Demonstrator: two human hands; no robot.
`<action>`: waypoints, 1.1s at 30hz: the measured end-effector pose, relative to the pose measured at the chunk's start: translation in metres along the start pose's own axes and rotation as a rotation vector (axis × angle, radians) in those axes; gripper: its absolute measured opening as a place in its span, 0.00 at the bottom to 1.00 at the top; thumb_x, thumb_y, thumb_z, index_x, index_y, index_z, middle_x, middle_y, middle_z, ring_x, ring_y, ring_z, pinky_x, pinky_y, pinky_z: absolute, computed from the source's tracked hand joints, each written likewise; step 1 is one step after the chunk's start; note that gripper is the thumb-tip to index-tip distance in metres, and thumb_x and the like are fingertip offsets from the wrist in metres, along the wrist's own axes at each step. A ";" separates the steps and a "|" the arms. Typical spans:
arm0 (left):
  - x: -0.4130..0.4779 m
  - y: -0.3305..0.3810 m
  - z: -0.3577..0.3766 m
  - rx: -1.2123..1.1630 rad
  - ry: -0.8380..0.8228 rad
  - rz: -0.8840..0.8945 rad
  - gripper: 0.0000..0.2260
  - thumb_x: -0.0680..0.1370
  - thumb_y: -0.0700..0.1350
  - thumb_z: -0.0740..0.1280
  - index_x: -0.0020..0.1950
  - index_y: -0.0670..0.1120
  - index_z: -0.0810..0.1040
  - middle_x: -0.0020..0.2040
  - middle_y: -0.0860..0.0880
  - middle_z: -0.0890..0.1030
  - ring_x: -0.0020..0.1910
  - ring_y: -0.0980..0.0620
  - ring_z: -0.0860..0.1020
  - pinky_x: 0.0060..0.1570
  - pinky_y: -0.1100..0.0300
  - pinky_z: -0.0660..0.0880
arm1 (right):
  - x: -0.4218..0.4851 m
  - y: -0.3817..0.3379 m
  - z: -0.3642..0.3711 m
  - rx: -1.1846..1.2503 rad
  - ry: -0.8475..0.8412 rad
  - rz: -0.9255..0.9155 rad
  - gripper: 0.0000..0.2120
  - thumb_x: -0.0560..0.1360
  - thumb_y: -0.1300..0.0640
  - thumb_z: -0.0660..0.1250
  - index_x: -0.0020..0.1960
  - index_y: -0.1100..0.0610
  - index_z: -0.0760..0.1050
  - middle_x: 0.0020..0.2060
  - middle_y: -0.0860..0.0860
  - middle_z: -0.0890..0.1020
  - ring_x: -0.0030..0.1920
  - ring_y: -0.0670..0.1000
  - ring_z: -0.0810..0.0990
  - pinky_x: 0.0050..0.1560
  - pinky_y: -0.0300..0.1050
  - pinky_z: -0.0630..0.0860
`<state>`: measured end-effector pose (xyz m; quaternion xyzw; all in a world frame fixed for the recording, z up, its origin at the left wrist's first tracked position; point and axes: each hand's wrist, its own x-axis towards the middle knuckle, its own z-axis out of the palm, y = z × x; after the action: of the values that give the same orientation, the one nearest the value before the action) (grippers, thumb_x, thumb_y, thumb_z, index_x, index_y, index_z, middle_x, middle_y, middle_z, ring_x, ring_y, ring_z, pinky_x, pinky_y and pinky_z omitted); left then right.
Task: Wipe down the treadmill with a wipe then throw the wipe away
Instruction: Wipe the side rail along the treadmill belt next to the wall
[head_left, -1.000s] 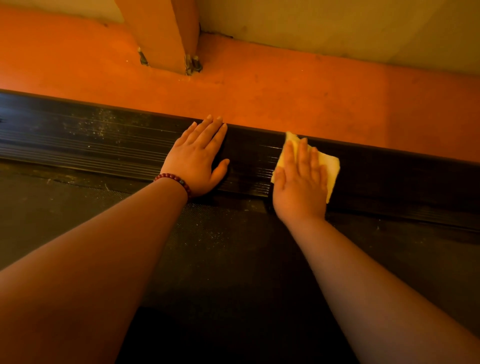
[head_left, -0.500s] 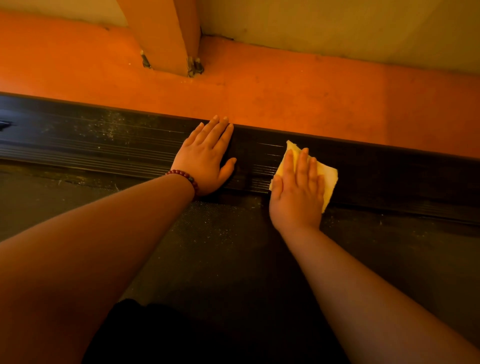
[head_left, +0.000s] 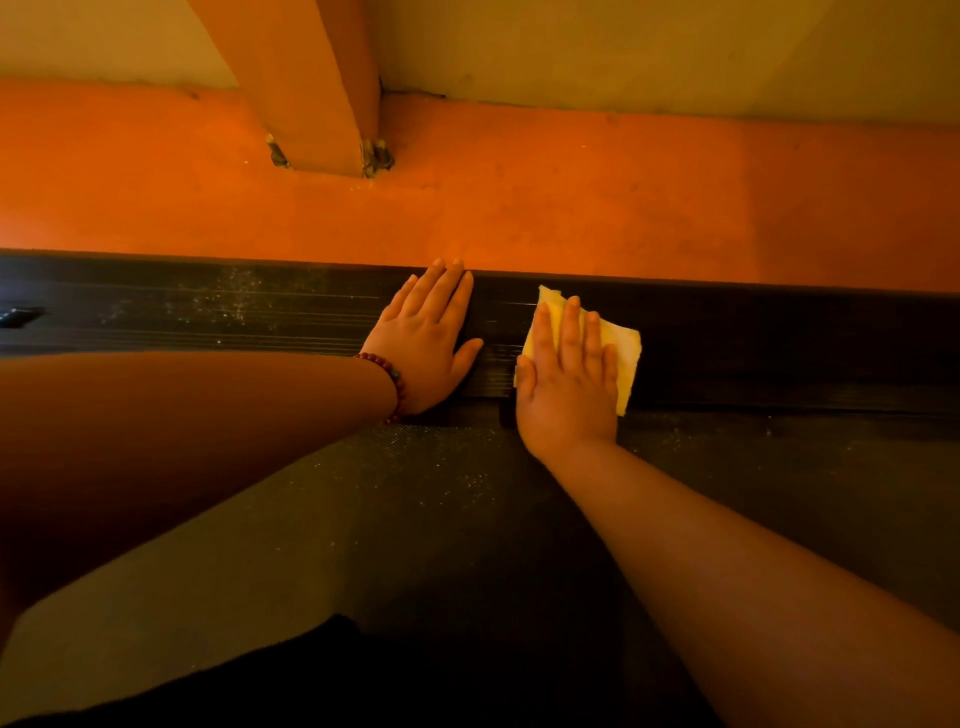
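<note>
While the treadmill belt (head_left: 415, 519) lay near and its black side rail (head_left: 779, 343) ran beyond, the left grip (head_left: 423, 343) rested released on that rail, and the right grip (head_left: 566, 384), likewise released and flat, pressed the yellow wipe (head_left: 626, 353) there, just right.

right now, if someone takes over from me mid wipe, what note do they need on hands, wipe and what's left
Left hand: flat, fingers straight, resting on the treadmill side rail, holding nothing.
Right hand: flat, fingers straight, pressing the yellow wipe onto the same rail, just right of the left hand.
Done: the rail right of the wipe shows no specks, so it is probably wiped.
Left: pale dust on the rail left of the left hand, and specks on the belt; then throw the wipe away. No bin in view.
</note>
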<state>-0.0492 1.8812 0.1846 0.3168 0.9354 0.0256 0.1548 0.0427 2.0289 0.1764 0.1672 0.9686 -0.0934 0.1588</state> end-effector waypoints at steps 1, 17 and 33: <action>-0.001 -0.002 -0.001 -0.003 -0.007 0.015 0.31 0.82 0.58 0.50 0.79 0.43 0.43 0.79 0.45 0.43 0.78 0.48 0.41 0.72 0.55 0.36 | -0.001 -0.006 0.000 0.007 -0.012 -0.023 0.28 0.83 0.45 0.42 0.78 0.50 0.33 0.77 0.53 0.35 0.77 0.56 0.34 0.74 0.52 0.35; -0.002 -0.030 0.005 -0.006 0.076 0.129 0.30 0.80 0.57 0.45 0.79 0.44 0.51 0.79 0.45 0.51 0.78 0.49 0.48 0.74 0.55 0.38 | 0.009 -0.035 0.002 0.005 0.001 -0.103 0.27 0.83 0.47 0.42 0.77 0.48 0.33 0.77 0.52 0.34 0.77 0.54 0.34 0.74 0.52 0.34; -0.009 -0.044 0.008 0.013 0.073 0.083 0.30 0.82 0.57 0.50 0.79 0.44 0.48 0.79 0.45 0.48 0.78 0.48 0.46 0.74 0.54 0.39 | -0.001 -0.032 0.001 -0.043 -0.012 -0.288 0.27 0.83 0.46 0.43 0.78 0.46 0.35 0.77 0.50 0.35 0.77 0.53 0.34 0.74 0.50 0.34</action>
<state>-0.0654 1.8402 0.1728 0.3551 0.9266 0.0376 0.1174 0.0322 1.9984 0.1794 0.0225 0.9834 -0.0953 0.1529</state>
